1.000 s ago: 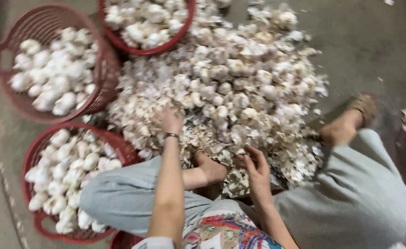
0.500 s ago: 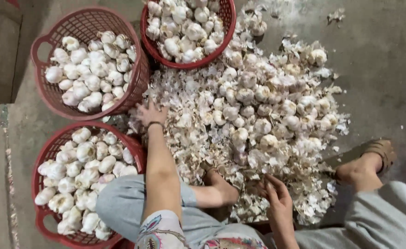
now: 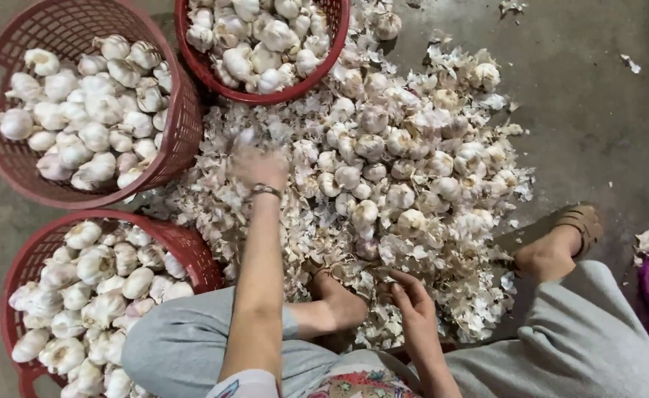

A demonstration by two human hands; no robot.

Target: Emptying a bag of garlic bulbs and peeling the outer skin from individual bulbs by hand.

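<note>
A heap of garlic bulbs and loose skins [image 3: 383, 184] lies on the floor [image 3: 597, 110] in the middle of the view, with three baskets of garlic along its left and far sides: one basket [image 3: 184, 118] at the far left, a second basket [image 3: 332, 44] at the far edge just right of it and touching the heap, and a third basket [image 3: 192, 247] at the near left. The left hand [image 3: 259, 166] lies on the heap's left part, between the baskets. The right hand [image 3: 413, 302] rests at its near edge, between the person's two feet.

Left hand [image 3: 259, 166] stretched forward, seemingly blurred; right hand [image 3: 411, 297] curled near lap.
</note>
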